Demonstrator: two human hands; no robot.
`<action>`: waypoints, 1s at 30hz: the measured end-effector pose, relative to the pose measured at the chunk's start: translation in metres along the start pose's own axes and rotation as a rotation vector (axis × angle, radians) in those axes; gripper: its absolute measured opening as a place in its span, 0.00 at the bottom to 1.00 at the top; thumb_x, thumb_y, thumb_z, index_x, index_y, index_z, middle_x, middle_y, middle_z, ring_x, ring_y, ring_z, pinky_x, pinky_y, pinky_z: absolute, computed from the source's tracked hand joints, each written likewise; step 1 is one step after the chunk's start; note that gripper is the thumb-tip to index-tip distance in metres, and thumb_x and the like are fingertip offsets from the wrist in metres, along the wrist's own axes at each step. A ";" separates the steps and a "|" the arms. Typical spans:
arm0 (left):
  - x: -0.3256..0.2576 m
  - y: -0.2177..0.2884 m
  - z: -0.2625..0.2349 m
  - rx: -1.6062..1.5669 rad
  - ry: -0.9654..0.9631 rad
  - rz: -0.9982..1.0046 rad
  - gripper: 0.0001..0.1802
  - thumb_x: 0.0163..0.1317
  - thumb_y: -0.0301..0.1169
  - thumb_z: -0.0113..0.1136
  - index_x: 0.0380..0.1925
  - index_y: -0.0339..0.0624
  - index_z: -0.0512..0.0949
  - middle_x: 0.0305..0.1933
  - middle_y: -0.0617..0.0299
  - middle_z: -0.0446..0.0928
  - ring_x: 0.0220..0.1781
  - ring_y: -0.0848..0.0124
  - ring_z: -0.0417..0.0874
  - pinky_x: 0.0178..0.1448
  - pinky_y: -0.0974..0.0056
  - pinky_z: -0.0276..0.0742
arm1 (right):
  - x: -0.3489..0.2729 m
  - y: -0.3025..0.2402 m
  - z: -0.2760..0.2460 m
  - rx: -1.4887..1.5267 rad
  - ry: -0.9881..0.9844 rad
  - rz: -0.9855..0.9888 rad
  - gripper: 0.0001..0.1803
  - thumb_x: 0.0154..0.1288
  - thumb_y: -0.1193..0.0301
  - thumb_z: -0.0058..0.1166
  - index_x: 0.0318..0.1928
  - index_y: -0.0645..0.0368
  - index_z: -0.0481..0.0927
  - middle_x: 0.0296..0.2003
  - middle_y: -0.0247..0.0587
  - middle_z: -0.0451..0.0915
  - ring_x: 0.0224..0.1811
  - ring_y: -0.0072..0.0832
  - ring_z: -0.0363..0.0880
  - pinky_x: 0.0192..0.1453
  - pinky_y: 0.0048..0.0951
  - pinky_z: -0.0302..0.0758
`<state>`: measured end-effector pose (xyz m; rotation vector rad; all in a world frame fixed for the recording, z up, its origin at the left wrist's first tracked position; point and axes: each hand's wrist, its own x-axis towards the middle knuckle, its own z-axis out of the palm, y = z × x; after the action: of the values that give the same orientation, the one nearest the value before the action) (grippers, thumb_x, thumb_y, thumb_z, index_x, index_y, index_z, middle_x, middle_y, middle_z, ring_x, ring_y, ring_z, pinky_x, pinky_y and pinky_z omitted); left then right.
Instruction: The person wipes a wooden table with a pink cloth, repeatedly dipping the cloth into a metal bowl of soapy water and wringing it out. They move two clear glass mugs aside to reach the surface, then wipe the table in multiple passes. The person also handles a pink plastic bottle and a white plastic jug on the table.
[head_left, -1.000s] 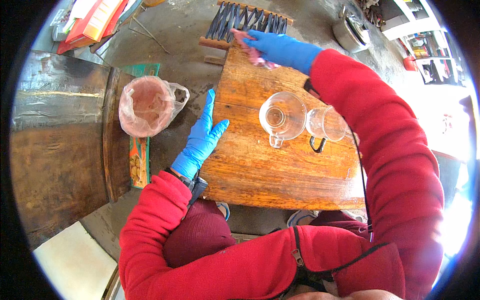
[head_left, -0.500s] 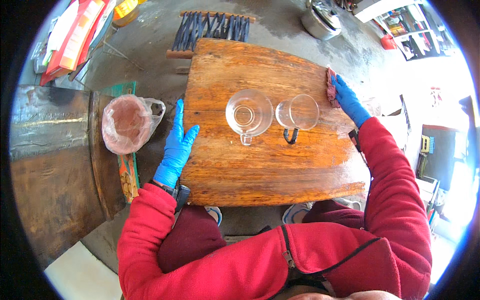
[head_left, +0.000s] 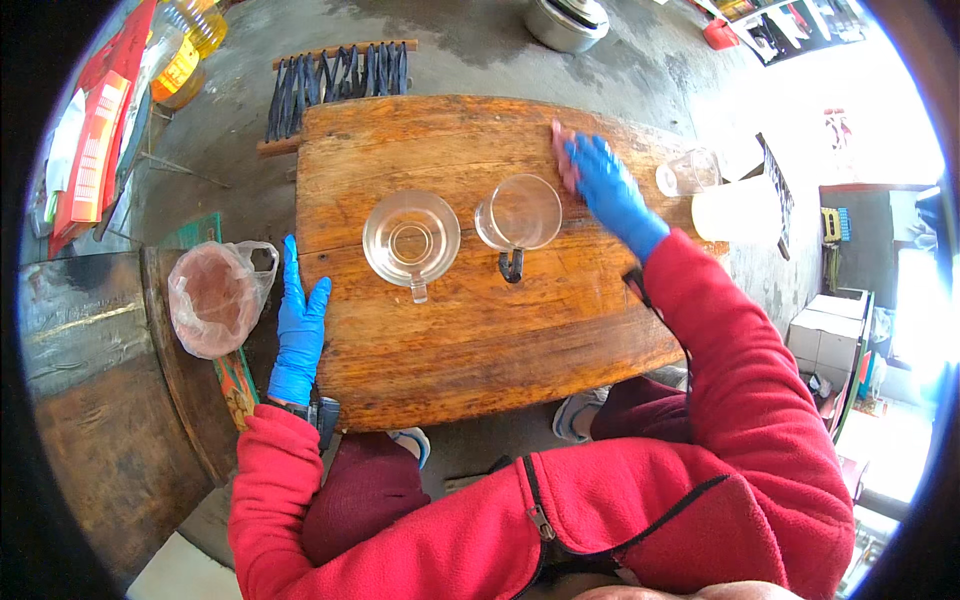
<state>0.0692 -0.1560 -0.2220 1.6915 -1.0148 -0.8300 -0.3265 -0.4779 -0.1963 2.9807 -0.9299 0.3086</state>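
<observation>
My right hand, in a blue glove and slightly blurred, presses a dull pink cloth onto the far right part of a wooden table. My left hand, gloved in the same blue, rests along the table's left edge with its fingers straight and the thumb apart; nothing is in it. Between the hands stand two clear glass vessels. The left one is a wide round glass cup with a clear handle; beside it is a glass mug with a dark handle. Both handles point toward me.
A plastic-lined pink bin stands left of the table. Beyond the far edge is a stool with dark woven straps, and farther off a metal pot. Another clear glass and a white container are at the table's right side.
My right hand has swept the cloth leftward from the table's right edge, toward the glass mug. My left hand stays at the left edge. The whole view has shifted somewhat.
</observation>
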 end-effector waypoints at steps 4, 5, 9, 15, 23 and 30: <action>0.000 0.000 0.000 0.040 0.002 0.044 0.42 0.70 0.36 0.56 0.77 0.51 0.43 0.77 0.56 0.54 0.74 0.63 0.61 0.76 0.58 0.56 | 0.063 0.039 0.028 0.365 0.168 0.280 0.22 0.73 0.64 0.47 0.63 0.58 0.71 0.53 0.44 0.77 0.50 0.38 0.75 0.56 0.38 0.73; 0.000 0.000 0.000 0.073 0.001 0.036 0.42 0.70 0.36 0.55 0.77 0.51 0.43 0.78 0.56 0.54 0.75 0.63 0.60 0.76 0.58 0.55 | 0.068 0.031 0.029 0.829 0.140 0.454 0.22 0.74 0.62 0.47 0.63 0.57 0.71 0.52 0.40 0.78 0.48 0.33 0.75 0.55 0.34 0.72; 0.000 -0.004 -0.001 0.082 -0.003 0.016 0.42 0.70 0.36 0.55 0.77 0.51 0.43 0.78 0.56 0.52 0.75 0.63 0.59 0.77 0.58 0.54 | 0.006 -0.039 -0.009 1.722 -0.113 0.497 0.22 0.76 0.59 0.45 0.63 0.55 0.72 0.53 0.29 0.76 0.48 0.19 0.71 0.50 0.22 0.68; 0.001 -0.010 -0.001 0.106 0.004 0.040 0.42 0.70 0.37 0.55 0.77 0.51 0.44 0.78 0.55 0.51 0.76 0.62 0.59 0.77 0.58 0.54 | -0.063 -0.079 -0.054 1.587 -0.267 0.917 0.22 0.75 0.57 0.47 0.62 0.55 0.74 0.39 0.28 0.75 0.36 0.17 0.68 0.39 0.20 0.67; -0.001 -0.008 -0.001 0.080 0.016 0.031 0.42 0.70 0.36 0.56 0.77 0.57 0.43 0.74 0.51 0.61 0.71 0.60 0.66 0.73 0.55 0.61 | -0.015 -0.045 -0.051 -0.319 -0.272 0.337 0.30 0.68 0.59 0.58 0.67 0.53 0.68 0.59 0.46 0.73 0.62 0.36 0.72 0.63 0.31 0.70; -0.001 -0.005 0.000 0.111 0.035 0.111 0.43 0.70 0.36 0.56 0.77 0.58 0.42 0.75 0.49 0.60 0.72 0.58 0.66 0.74 0.55 0.59 | 0.015 -0.125 -0.084 0.489 -0.012 0.058 0.52 0.52 0.58 0.72 0.74 0.52 0.57 0.73 0.58 0.54 0.77 0.50 0.51 0.75 0.41 0.59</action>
<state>0.0702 -0.1544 -0.2265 1.7195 -1.1379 -0.6805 -0.2596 -0.3786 -0.1044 3.3926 -1.0808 0.6001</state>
